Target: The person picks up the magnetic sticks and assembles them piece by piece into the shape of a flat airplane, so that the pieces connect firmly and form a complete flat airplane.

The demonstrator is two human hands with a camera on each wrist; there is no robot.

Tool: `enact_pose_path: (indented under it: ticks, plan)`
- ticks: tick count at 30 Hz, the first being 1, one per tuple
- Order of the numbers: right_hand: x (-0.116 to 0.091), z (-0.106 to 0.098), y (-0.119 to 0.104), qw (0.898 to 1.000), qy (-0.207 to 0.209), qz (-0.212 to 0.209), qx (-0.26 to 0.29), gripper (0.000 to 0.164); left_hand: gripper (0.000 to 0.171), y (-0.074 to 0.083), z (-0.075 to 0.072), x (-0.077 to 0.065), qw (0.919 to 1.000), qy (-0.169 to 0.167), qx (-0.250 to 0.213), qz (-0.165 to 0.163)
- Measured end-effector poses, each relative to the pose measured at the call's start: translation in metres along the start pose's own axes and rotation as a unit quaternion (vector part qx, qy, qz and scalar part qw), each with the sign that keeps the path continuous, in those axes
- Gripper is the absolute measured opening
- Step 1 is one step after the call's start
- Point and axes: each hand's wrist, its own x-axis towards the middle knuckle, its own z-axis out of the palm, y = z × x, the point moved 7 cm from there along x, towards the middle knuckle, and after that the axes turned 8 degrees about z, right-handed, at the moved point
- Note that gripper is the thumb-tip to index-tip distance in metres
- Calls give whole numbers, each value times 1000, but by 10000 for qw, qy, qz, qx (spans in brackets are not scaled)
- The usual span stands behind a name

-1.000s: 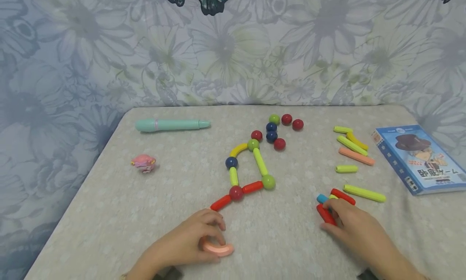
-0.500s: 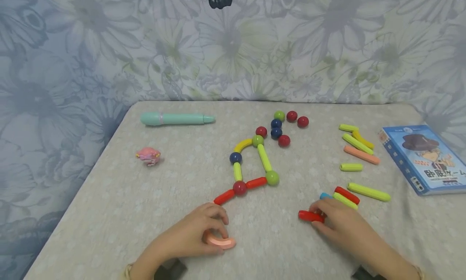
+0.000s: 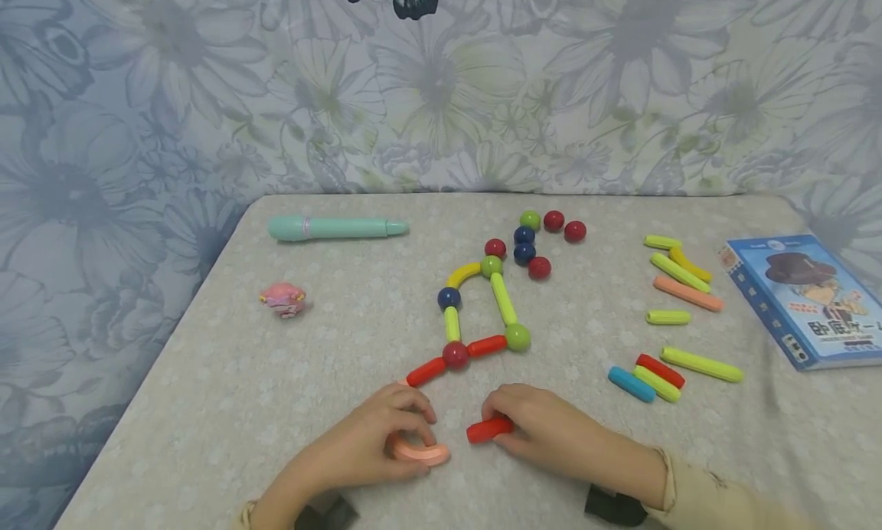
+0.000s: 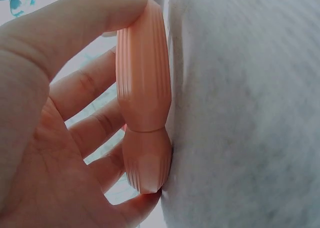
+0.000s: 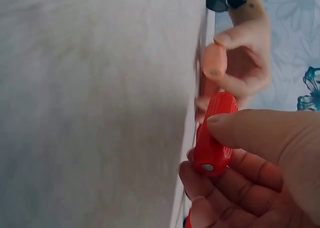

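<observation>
My left hand (image 3: 365, 442) grips a curved peach magnetic rod (image 3: 426, 455) near the table's front. Close up in the left wrist view, thumb and fingers hold that ribbed rod (image 4: 144, 73) just above the cloth. A straight red magnetic rod (image 3: 485, 430) is pinched by my right hand (image 3: 551, 430), its near end pointing at the peach one. In the right wrist view a metal dot shows on the red rod's end (image 5: 214, 150). Beyond my left fingers lies a joined figure of rods and balls, with a red ball (image 3: 455, 355) at its front corner and a red rod (image 3: 426, 371) reaching toward that hand.
Loose balls (image 3: 540, 267) cluster at the back middle. Several rods, among them a blue one (image 3: 631, 384), lie at right beside a blue box (image 3: 809, 300). A mint pen-shaped thing (image 3: 338, 229) and a small pink figure (image 3: 283, 299) are at left.
My right hand has picked the red rod out of the loose rods and carried it left, close to my left hand. The left hand keeps hold of the peach rod, nearly still.
</observation>
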Motion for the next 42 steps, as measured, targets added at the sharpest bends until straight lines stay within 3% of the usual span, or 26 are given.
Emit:
enact_pose_path:
  ticks: [5, 11, 19, 28, 36, 42]
  plan:
    - [8, 9, -7, 9994, -241, -137, 210, 16, 15, 1, -1, 0, 10000, 40, -39, -16]
    - [12, 14, -8, 9990, -287, -153, 291, 16, 15, 2, -3, -1, 9999, 108, 39, 119]
    - [14, 17, -9, 9976, -343, -329, 513, 18, 17, -1, -3, -2, 9999, 92, -53, 11]
    - [17, 15, -4, 9944, -299, -124, 1002, 16, 19, -1, -4, 0, 9997, 130, -193, 121]
    - [16, 17, 1, 9870, -125, -244, 1584, 16, 19, 1, -2, 0, 9997, 49, -236, 46]
    - [14, 19, 5, 9719, 71, -328, 2328, 19, 18, 2, -1, 0, 9997, 55, -238, 30]
